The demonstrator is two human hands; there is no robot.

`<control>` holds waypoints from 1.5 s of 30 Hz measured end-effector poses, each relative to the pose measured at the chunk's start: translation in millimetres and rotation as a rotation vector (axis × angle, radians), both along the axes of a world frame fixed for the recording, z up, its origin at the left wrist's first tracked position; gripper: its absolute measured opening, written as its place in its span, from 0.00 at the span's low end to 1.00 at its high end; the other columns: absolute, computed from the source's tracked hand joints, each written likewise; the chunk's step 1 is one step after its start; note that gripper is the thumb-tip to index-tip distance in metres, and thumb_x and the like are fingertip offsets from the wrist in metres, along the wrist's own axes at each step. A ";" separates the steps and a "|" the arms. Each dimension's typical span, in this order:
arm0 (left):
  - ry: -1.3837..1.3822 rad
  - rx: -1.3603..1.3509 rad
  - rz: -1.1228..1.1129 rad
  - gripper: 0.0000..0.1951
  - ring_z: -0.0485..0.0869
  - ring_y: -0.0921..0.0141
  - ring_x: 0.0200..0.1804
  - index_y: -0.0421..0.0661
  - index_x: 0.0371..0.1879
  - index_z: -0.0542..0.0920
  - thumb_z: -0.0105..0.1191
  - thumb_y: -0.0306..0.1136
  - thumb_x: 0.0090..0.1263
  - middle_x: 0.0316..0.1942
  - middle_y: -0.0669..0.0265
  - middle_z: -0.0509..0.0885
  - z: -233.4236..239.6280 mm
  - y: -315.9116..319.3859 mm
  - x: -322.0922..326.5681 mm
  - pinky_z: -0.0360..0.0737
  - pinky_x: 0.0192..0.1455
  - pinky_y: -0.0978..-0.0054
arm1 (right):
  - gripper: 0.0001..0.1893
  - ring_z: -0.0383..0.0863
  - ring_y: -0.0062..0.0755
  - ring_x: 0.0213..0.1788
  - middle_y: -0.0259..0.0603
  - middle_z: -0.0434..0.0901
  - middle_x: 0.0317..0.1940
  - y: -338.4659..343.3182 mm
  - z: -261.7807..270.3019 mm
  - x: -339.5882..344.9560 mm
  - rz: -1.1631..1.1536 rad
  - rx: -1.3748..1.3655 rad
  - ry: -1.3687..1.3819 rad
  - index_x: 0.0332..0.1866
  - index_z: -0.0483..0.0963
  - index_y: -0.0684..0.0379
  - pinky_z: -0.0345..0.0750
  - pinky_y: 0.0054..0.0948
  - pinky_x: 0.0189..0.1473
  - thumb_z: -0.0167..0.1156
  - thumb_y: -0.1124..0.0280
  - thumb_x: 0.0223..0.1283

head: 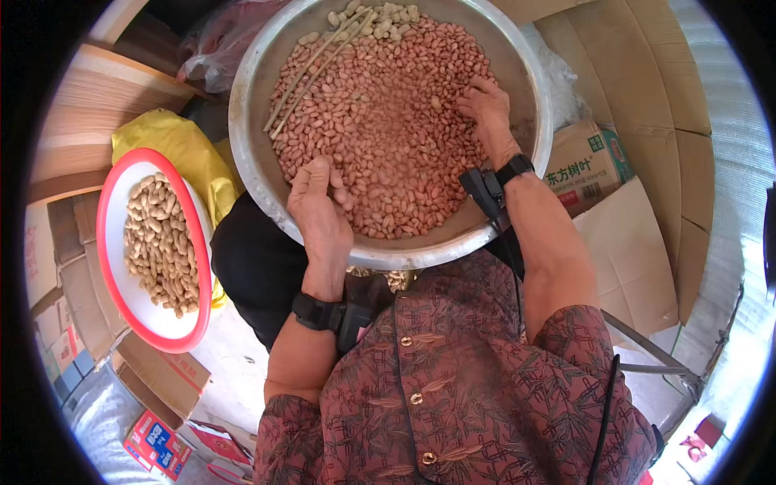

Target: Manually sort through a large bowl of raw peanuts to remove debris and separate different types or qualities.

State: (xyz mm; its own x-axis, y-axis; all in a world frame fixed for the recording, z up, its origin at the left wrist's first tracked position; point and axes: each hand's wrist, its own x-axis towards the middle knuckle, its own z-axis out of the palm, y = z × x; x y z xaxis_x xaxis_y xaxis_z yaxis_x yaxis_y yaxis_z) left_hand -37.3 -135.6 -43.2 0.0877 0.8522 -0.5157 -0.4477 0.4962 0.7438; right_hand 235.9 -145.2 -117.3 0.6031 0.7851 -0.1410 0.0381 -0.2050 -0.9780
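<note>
A large metal basin [244, 103] rests across my lap, spread with shelled red-skinned peanuts [388, 145]. Unshelled peanuts [391, 21] lie at its far edge, and a pair of thin sticks [315, 76] leans over the peanuts at the upper left. My left hand [321, 200] is above the basin's near left part, fingers curled with thumb and fingertips close together; whether something small is between them is hidden. My right hand [488, 112] reaches to the right side of the basin, fingertips bent down at the peanuts; what they touch cannot be made out.
A white basin with a red rim [106, 254] holds unshelled peanuts at the left, beside a yellow plastic bag [176, 136]. Cardboard boxes [582, 160] stand at the right, and an opened carton [160, 376] lies at the lower left. A wooden cabinet [109, 109] is at the upper left.
</note>
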 end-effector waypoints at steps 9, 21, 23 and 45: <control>-0.030 -0.042 -0.020 0.07 0.65 0.80 0.18 0.43 0.32 0.76 0.50 0.34 0.67 0.19 0.73 0.71 1.6 -1.2 1.1 0.63 0.19 0.84 | 0.13 0.79 0.34 0.20 0.47 0.78 0.25 34.5 -31.6 7.7 -0.209 -0.261 -0.419 0.45 0.72 0.70 0.79 0.27 0.28 0.55 0.78 0.53; -0.054 -0.040 -0.061 0.07 0.66 0.80 0.17 0.43 0.34 0.76 0.51 0.33 0.66 0.18 0.73 0.72 -2.9 -3.3 0.6 0.63 0.18 0.84 | 0.10 0.76 0.53 0.35 0.57 0.76 0.27 26.5 11.9 -23.1 0.005 -0.368 -0.732 0.31 0.74 0.67 0.73 0.39 0.39 0.60 0.74 0.43; -0.087 -0.032 -0.071 0.07 0.66 0.80 0.17 0.43 0.34 0.76 0.50 0.33 0.66 0.18 0.73 0.72 -4.0 -3.8 0.5 0.63 0.18 0.84 | 0.09 0.76 0.54 0.35 0.57 0.76 0.29 25.5 18.2 -28.4 0.057 -0.401 -0.755 0.31 0.74 0.67 0.73 0.39 0.38 0.60 0.73 0.44; -0.142 0.024 -0.246 0.11 0.70 0.76 0.24 0.41 0.36 0.75 0.46 0.37 0.69 0.23 0.71 0.74 -8.7 -7.2 -1.3 0.68 0.26 0.80 | 0.13 0.76 0.35 0.47 0.44 0.75 0.45 -22.4 52.6 -59.3 0.716 0.163 0.222 0.47 0.70 0.67 0.74 0.30 0.52 0.48 0.77 0.58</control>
